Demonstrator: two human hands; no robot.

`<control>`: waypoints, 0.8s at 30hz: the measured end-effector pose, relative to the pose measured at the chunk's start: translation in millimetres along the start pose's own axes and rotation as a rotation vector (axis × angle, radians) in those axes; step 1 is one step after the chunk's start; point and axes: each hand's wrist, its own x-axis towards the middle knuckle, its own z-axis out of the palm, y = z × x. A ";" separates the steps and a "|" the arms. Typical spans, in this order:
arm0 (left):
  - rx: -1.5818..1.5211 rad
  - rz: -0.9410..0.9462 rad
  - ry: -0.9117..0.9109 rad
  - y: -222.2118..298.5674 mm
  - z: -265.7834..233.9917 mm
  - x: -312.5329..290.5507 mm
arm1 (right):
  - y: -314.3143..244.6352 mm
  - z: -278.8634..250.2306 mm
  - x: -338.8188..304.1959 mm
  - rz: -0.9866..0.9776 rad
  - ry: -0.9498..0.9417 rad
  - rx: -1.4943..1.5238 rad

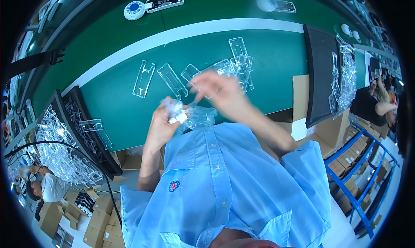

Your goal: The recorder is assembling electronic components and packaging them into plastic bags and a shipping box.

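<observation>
My left hand (161, 126) is closed around a small white part (179, 116) and the crumpled end of a clear plastic bag (199, 117), held just above my blue shirt. My right hand (221, 91) is blurred. Its fingertips pinch the bag's upper edge close to my left hand. Just beyond both hands, several clear plastic blister shells (239, 65) lie loose on the green belt (268, 53).
A black tray (113, 166) at the left holds stacked clear shells (58, 151). Another black tray (320, 75) with clear shells stands at the right. A white round device (134, 9) lies at the far side. Cardboard boxes, a blue rack (361, 161) and other people are at the edges.
</observation>
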 end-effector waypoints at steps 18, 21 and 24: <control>0.136 -0.003 0.280 4.5 -145.8 165.3 | 37.2 -88.7 1.2 -0.378 0.043 -1.346; -0.143 0.195 0.167 33.1 -109.4 98.5 | 13.0 -87.4 -14.3 -0.401 0.146 -1.262; -0.393 0.176 0.007 40.4 -86.0 40.4 | -3.7 -84.1 -25.3 -0.378 0.192 -1.174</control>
